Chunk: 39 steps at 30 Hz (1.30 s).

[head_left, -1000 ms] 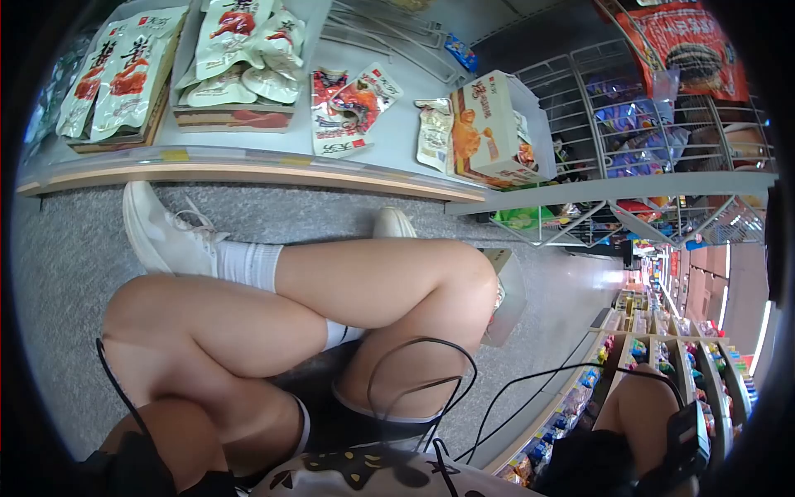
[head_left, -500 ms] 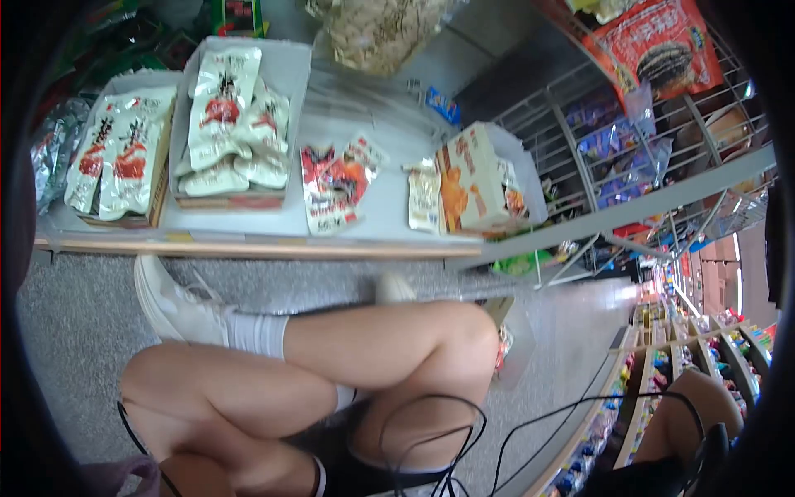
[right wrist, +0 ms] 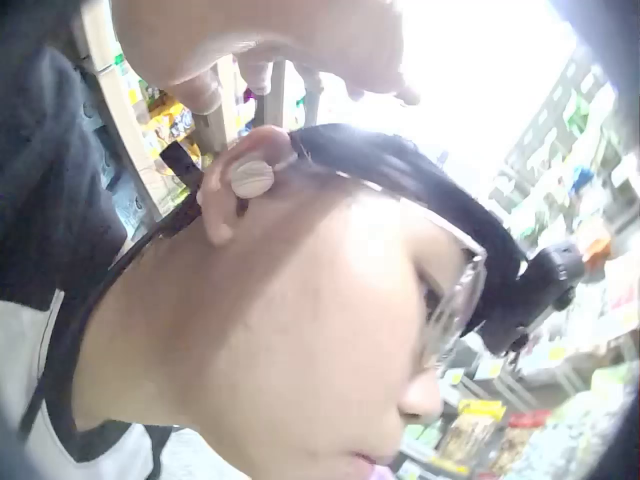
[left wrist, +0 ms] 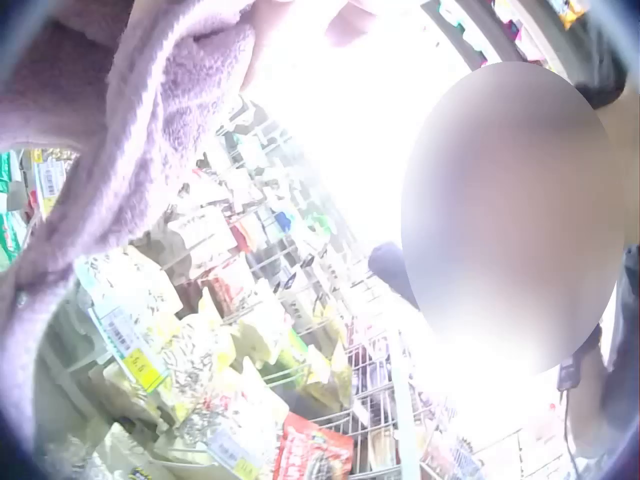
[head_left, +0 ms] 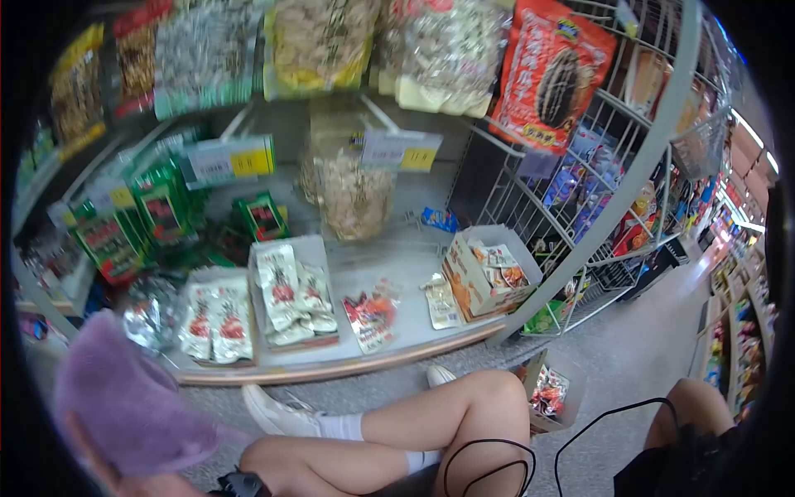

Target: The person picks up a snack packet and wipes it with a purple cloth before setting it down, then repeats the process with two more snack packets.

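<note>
A fluffy purple cloth [head_left: 132, 398] hangs at the lower left of the head view, gripped by my left hand [head_left: 153, 484], which is partly cut off by the frame edge. In the left wrist view the same cloth [left wrist: 190, 110] droops beside the fingers. My right hand [right wrist: 270, 40] is outside the head view. The right wrist view has it raised beside the wearer's head, above the ear, fingers loosely bent and holding nothing.
The low shelf [head_left: 414, 290] ahead carries white snack pouches [head_left: 217, 315] in boxes and loose red packets [head_left: 373, 319]. Hanging bags [head_left: 319, 41] and price tags [head_left: 402, 151] jut out above. A wire rack [head_left: 580, 190] stands right; an open carton [head_left: 553, 389] sits by the knee.
The head view has tilted up, bringing the hanging bags and price tags into sight. The purple cloth, barely showing at the lower left half a second ago, has risen into view with my left hand.
</note>
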Motion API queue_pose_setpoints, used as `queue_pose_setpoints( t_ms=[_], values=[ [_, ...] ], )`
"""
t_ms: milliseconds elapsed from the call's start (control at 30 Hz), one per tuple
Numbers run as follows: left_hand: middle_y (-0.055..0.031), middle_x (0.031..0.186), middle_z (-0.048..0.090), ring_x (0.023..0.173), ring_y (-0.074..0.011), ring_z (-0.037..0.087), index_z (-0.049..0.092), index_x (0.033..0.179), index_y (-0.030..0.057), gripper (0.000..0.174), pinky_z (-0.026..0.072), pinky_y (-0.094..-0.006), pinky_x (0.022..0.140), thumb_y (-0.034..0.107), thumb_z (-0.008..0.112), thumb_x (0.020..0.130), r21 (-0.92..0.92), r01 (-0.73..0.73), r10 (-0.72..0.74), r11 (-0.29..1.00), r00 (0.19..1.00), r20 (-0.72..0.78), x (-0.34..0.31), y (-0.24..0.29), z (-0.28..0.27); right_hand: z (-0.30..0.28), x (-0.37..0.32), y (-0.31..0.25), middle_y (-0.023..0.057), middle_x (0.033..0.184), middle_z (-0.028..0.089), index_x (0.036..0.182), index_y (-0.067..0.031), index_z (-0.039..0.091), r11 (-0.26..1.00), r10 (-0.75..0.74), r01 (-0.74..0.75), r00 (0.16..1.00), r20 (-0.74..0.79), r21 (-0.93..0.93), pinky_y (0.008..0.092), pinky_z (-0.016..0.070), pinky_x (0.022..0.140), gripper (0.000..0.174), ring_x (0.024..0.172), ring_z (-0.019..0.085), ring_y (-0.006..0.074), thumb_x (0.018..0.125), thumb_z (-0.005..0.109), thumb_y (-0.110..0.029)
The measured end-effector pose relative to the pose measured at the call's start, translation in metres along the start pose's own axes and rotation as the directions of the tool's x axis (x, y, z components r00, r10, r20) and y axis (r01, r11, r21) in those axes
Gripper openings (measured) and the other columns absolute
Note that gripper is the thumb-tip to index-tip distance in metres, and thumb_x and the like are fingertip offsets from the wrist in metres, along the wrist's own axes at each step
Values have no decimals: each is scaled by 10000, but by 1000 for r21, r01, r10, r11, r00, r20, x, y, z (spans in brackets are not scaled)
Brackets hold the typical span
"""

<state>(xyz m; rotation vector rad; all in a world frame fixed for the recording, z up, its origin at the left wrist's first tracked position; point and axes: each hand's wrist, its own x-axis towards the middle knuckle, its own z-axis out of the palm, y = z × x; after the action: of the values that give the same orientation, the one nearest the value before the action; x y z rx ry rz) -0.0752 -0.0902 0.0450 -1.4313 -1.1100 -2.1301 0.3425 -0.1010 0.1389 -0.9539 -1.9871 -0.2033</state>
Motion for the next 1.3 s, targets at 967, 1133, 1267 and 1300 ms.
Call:
queue_pose_setpoints(
  t_ms=[967,1133,1267,1300],
  values=[
    [-49,659,641,658,-104,521,671,702,-30,269,386,-260,672,146,562,874,79,769,-558,635,385,735,-107,-24,155,68,-287,242,184,865,667,982,-90,632,362,930,-866,358,77,-344,378,500,757,344,821,650,330,664,747,-150],
    [-61,641,637,629,-106,521,671,715,-26,263,392,-255,675,155,564,874,121,773,-557,622,328,763,-124,-38,155,57,-265,232,188,691,639,802,-55,715,397,902,-811,432,17,-431,345,493,609,232,635,642,269,670,544,27],
    [-68,660,641,737,-132,537,675,728,-20,271,406,-272,752,169,557,882,93,791,-543,605,325,774,-124,-40,156,42,-197,192,94,757,625,838,37,658,525,851,-840,515,103,-136,273,480,618,186,665,607,162,794,491,104],
    [-74,680,647,776,-141,540,678,744,-20,267,407,-279,778,171,554,884,99,780,-534,618,323,781,-128,-43,156,41,-165,171,87,788,613,853,35,647,584,807,-810,572,147,-55,264,474,649,171,709,601,154,814,491,94]
  ],
)
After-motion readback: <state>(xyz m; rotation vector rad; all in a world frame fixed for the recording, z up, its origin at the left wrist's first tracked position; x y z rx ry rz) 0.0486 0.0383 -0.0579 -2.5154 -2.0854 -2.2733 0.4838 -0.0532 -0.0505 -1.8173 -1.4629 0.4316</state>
